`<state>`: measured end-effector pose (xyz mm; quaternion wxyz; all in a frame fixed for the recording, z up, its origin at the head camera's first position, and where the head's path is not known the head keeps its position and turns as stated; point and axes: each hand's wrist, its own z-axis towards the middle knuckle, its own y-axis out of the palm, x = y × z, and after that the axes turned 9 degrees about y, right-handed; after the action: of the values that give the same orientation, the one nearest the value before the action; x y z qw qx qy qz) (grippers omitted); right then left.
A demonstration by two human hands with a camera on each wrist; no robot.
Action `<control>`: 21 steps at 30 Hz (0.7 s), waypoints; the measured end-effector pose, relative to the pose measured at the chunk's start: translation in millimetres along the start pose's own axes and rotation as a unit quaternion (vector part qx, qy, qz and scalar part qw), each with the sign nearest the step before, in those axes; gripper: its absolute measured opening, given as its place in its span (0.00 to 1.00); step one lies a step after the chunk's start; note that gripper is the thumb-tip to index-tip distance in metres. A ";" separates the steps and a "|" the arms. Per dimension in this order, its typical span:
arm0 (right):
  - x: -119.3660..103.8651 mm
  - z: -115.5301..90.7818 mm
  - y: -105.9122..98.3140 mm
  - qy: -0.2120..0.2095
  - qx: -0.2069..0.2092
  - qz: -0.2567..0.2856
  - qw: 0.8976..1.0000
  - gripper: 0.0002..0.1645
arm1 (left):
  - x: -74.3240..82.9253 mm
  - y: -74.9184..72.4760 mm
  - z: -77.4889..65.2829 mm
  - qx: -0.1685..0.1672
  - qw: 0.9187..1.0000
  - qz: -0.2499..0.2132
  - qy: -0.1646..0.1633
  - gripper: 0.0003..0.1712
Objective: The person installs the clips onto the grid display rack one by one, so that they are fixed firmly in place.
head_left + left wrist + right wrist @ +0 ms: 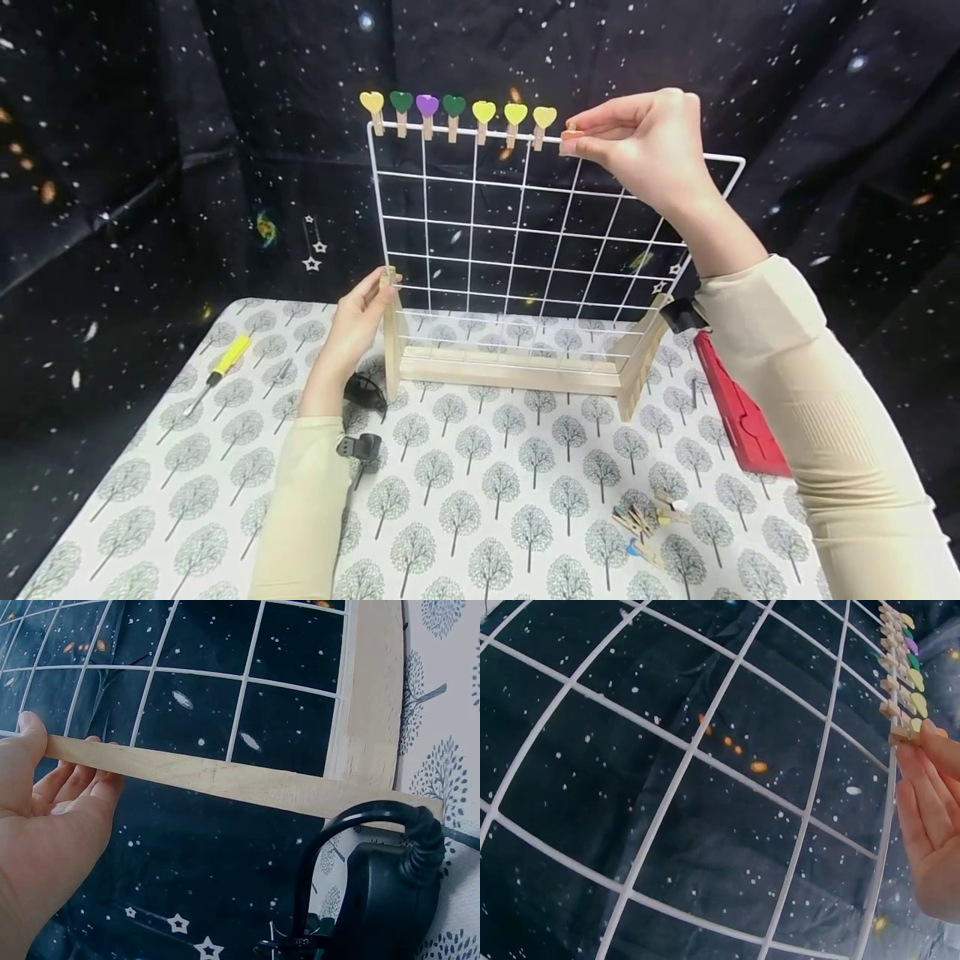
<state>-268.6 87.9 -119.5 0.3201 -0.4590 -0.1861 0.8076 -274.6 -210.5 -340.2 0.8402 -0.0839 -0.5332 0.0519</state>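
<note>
A white wire grid (495,202) stands upright in a wooden stand (510,371). Along its top wire sits a row of several small wooden clothespins with heart tops in yellow, green and purple, among them a purple one (427,107). My right hand (645,146) pinches another clothespin (905,736) at the top wire, just right of the row; fingers cover most of it. At the left side, my left hand (358,321) grips the upper end of the stand's wooden upright (202,774), thumb on one side and fingers on the other.
Several loose clothespins (637,523) lie on the tree-patterned tablecloth (465,483) at the front right. A red tray (742,417) is at the right edge, partly behind my right sleeve. A yellow-handled screwdriver (225,362) lies at the left. A dark starry cloth (187,167) hangs behind.
</note>
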 end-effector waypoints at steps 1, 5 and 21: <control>0.0 0.0 0.9 -0.002 0.001 0.002 1.000 0.18 | -0.6 -0.3 -0.2 0.001 1.000 0.001 -0.001 0.30; 0.5 -1.4 4.3 -0.006 0.008 0.017 1.000 0.18 | -6.5 -1.2 0.5 0.001 1.000 0.004 -0.001 0.30; -2.8 4.3 4.1 0.023 0.004 0.028 0.999 0.15 | 0.7 -1.2 -0.4 0.003 1.000 -0.020 0.012 0.28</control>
<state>-272.7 82.9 -118.0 0.3030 -0.4811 -0.1626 0.8064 -274.0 -211.6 -339.4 0.8478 -0.0716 -0.5243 0.0359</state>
